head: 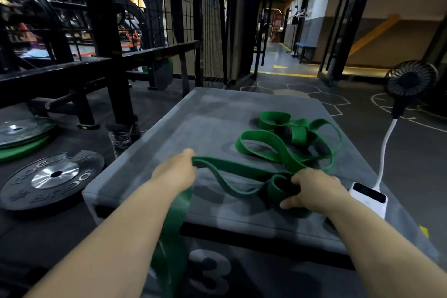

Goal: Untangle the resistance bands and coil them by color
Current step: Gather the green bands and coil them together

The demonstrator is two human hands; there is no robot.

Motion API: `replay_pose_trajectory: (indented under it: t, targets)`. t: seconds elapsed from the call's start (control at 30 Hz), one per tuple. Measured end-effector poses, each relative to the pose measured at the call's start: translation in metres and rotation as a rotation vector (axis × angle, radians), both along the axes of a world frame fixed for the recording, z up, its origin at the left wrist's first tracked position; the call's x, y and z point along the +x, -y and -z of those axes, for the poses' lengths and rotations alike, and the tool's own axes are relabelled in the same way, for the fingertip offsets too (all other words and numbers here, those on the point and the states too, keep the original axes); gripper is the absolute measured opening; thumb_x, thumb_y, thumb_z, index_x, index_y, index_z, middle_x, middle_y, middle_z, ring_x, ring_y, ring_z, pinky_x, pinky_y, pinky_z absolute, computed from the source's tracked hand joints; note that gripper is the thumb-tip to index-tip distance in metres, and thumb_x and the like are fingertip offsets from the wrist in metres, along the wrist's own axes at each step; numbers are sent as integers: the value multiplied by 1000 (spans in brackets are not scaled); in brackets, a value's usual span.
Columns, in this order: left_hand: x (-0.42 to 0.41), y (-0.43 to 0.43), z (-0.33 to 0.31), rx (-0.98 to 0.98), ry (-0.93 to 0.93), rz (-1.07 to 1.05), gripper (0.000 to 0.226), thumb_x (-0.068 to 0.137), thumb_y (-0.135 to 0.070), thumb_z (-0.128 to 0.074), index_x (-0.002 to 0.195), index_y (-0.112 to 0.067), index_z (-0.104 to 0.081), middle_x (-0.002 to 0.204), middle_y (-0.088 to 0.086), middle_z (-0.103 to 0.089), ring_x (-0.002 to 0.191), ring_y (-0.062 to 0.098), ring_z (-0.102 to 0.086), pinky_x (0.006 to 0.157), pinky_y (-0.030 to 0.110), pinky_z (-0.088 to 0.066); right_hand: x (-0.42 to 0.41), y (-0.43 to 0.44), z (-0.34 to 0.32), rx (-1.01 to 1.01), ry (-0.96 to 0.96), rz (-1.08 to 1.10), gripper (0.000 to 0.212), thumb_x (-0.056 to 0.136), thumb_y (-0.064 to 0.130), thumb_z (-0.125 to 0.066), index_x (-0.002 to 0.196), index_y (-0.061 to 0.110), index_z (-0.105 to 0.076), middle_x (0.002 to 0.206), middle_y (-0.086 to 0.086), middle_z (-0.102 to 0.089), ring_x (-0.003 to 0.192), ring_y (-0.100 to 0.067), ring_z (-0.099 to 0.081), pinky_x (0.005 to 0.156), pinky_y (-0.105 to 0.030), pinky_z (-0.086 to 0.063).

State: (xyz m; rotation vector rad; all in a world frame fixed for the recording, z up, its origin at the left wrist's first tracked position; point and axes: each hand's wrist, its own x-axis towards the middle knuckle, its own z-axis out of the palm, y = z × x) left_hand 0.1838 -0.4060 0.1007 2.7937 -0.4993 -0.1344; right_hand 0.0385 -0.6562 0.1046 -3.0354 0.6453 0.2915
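Head view: green resistance band (232, 169) between left hand (176, 172) and right hand (314, 191), both fists tight around it.

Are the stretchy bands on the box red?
No, all the bands on the grey box are green, including the part that the left hand and right hand hold.

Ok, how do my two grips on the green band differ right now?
The left hand pinches a flat fold of the green band, with a length hanging off the front of the grey box; the right hand curls round a small rolled loop, beside the tangled heap. Both grip green band over the box.
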Motion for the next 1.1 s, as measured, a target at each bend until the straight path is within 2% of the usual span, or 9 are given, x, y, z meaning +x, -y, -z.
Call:
replay_pose_trajectory:
  t: [0.07,0.2,0.3,0.4,0.5,0.67,0.83,0.97,1.1]
  targets:
    - [1,4,3,60,-50,32,30,99,-16,-39,128,-21,-37,88,6,-54,66,21,-50,53,32,-36,1,1,9,26,-38,-25,69,78,71,-62,134,32,-52,146,2,-37,132,-26,-39,100,-43,-39]
    - [2,11,10,169,-138,122,58,92,-2,-34,144,-23,-23,136,14,-42,101,33,-53,79,42,-47,3,3,24,35,5,-61,66,86,63,-57,141,28,-48,154,-6,-26,137,-32,-29,111,-44,-34]
    - [-2,17,12,229,-135,164,84,84,-26,-65,149,-30,-11,153,4,-24,136,30,-29,104,49,-34,2,2,29,26,35,-72,62,88,61,-56,139,27,-50,155,-7,-25,138,-32,-27,111,-43,-33]
    - [-10,29,11,252,-57,284,116,66,-57,-78,151,-36,-2,160,-8,-5,146,23,-10,114,55,-14,2,-1,32,59,85,-96,58,89,57,-58,138,25,-53,158,-5,-19,142,-30,-20,114,-39,-29]
    - [-17,48,15,203,58,433,105,68,-73,-65,151,-35,-11,160,-8,-13,146,20,-10,116,58,-1,2,-5,35,77,111,-142,56,88,55,-60,135,25,-55,159,-4,-14,145,-28,-15,116,-37,-25]
    - [-19,77,28,209,205,420,54,92,-62,-42,135,-29,-42,134,-4,-55,126,23,-44,104,48,-25,-2,-9,38,23,141,-122,63,81,67,-56,128,25,-57,162,-3,-8,148,-25,-9,120,-43,-13]
    - [-7,89,25,82,301,237,27,96,-48,-47,108,-26,-57,108,-3,-66,103,22,-59,78,34,-31,-5,-21,43,-84,258,-98,96,59,85,-12,111,28,-70,156,6,-25,146,-20,-13,120,-51,-8]
    - [2,93,21,90,263,147,20,97,-38,-48,101,-19,-52,107,0,-63,96,24,-58,70,30,-37,-6,-5,47,-153,463,-89,54,80,64,-45,66,23,-77,129,-3,-61,124,-32,-50,96,-49,-47]
    - [1,93,11,155,177,104,14,97,-28,-46,96,-19,-35,95,3,-57,82,26,-48,65,32,-36,-6,11,52,-125,470,57,34,87,45,-63,76,16,-77,146,-1,-46,116,-36,-52,87,-37,-49]
